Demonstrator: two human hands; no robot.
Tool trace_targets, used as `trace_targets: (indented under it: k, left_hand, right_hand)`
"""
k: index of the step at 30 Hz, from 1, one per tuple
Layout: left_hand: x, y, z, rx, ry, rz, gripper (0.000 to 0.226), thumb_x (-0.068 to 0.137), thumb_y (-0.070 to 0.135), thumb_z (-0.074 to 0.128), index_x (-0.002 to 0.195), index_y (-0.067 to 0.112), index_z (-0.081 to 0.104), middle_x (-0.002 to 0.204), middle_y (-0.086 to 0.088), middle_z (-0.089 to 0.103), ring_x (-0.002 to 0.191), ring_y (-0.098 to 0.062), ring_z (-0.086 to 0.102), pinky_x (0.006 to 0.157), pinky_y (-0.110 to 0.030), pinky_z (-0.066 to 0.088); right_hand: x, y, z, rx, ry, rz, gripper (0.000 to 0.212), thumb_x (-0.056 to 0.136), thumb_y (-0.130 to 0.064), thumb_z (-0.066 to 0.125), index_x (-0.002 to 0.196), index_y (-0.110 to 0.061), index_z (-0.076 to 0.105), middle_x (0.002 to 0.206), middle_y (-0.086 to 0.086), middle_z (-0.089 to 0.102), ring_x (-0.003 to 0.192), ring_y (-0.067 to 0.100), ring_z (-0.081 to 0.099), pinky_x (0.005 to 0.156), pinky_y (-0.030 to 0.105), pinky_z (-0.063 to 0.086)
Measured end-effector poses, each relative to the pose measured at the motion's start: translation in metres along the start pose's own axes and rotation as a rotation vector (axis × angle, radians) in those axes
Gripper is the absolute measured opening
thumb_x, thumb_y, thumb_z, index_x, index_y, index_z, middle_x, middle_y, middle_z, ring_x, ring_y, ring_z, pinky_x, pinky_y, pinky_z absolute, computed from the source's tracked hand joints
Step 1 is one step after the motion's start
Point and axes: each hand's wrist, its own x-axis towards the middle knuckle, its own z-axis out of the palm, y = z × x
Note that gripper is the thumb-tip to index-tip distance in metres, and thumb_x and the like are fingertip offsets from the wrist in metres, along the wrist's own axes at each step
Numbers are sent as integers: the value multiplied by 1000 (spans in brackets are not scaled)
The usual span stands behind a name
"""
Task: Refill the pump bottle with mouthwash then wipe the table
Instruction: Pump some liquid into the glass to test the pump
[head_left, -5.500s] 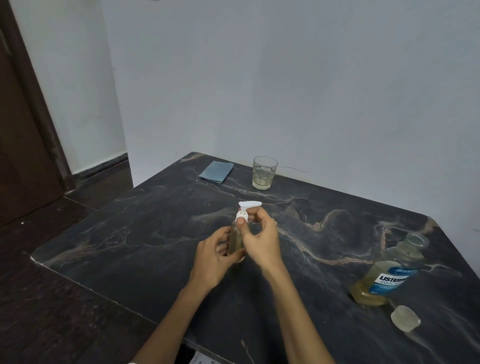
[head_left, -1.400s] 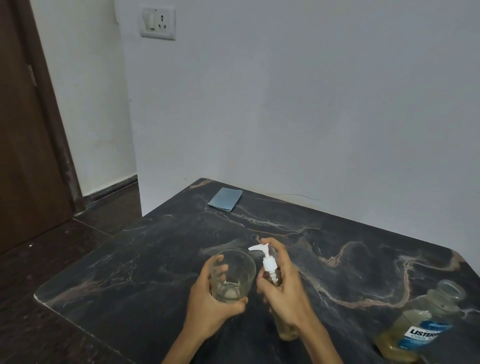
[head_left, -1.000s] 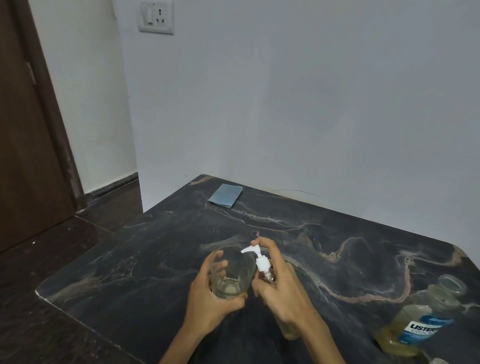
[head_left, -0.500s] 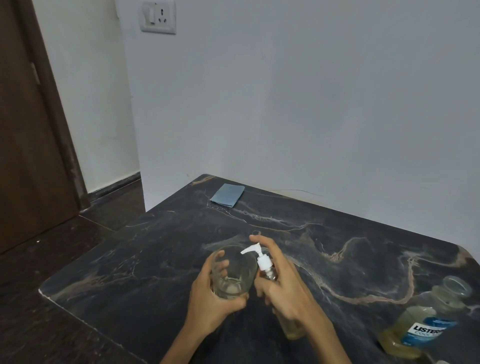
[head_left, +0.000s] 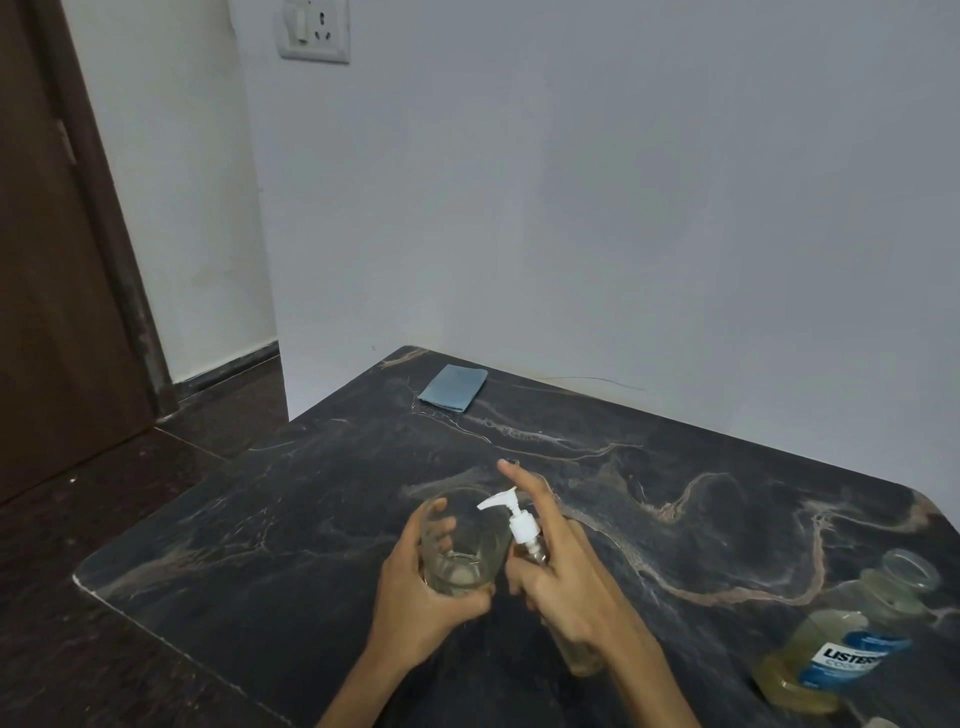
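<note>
My left hand (head_left: 421, 597) grips a clear drinking glass (head_left: 465, 548) with a little pale liquid at its bottom, held above the dark marble table (head_left: 311, 519). My right hand (head_left: 566, 577) holds the small pump bottle (head_left: 524, 530), whose white nozzle points left over the glass rim. The index finger is raised straight above the pump head, not touching it. An uncapped Listerine bottle (head_left: 841, 639) of yellowish mouthwash stands at the right. A folded blue cloth (head_left: 453, 388) lies at the table's far corner.
The table stands against a white wall with a socket plate (head_left: 313, 31) high up. A brown door (head_left: 52, 260) and dark floor are to the left. A pale cap (head_left: 883, 722) just shows at the bottom right edge.
Since 5.5 s ago the glass came from the far side of the table into my left hand. In the last half second my right index finger lifted off the pump head, which rose.
</note>
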Motion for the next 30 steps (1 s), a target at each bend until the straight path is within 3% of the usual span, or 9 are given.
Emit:
trace_targets:
  k: [4,8,11,14,17,20,24,28,30]
  left_hand:
    - [0,2,1,-12,8,-13,92,37,26,85,122,32,51,113,6,64,103,3,62,81,-10,48]
    - [-1,4,1,-25,8,-19,93,35,28,84,122,31,51,113,4,64,103,2,62,83,-11,48]
    - [-2,6,0,-22,7,-16,93,35,29,83,122,30,51,114,5,63,103,3,62,88,-17,50]
    - [-2,7,0,-20,3,-13,93,35,29,83,123,27,51,115,7,63,104,4,61,87,-13,49]
    - [-2,7,0,-27,2,-20,93,35,29,83,123,28,51,115,8,62,104,3,62,86,-13,49]
    - [-2,7,0,-31,2,-22,92,35,28,83,122,27,52,115,8,62,105,2,61,88,-14,48]
    - [-2,8,0,-46,-4,-29,92,35,26,83,122,27,52,115,7,61,105,3,61,88,-12,48]
    - [-2,8,1,-47,0,-19,92,35,27,83,122,27,52,116,10,62,108,2,60,90,-12,47]
    - [-2,7,1,-41,-1,-22,91,35,27,83,121,27,52,116,11,61,108,2,60,90,-14,48]
  right_hand:
    - [-2,2,1,-1,-16,-16,70,66,-7,51,121,-49,40,63,2,61,48,15,52,49,39,49]
    - [-5,3,4,-83,7,39,55,65,-17,50,110,-47,41,72,-1,60,68,11,49,61,43,48]
    - [-4,2,6,-90,20,17,57,68,-17,51,114,-50,40,71,-5,59,66,12,50,62,40,48]
    - [-2,1,4,-71,10,-41,73,72,-13,51,129,-55,35,66,-1,60,55,15,51,55,29,46]
    - [-3,2,4,-77,22,-45,70,70,-13,51,122,-58,36,76,-8,62,67,10,53,57,17,45]
    - [-5,4,6,-90,14,16,56,66,-18,51,111,-50,40,73,-4,59,67,10,50,59,30,46]
    - [-4,6,8,-87,12,31,56,67,-21,50,116,-46,41,67,-4,58,69,15,52,62,43,49]
    - [-2,3,5,-41,-5,-41,76,70,-13,50,133,-54,34,64,-2,62,53,14,53,55,30,50]
    - [-3,4,6,-53,10,-17,69,70,-14,51,126,-53,39,65,-3,61,56,12,53,57,33,50]
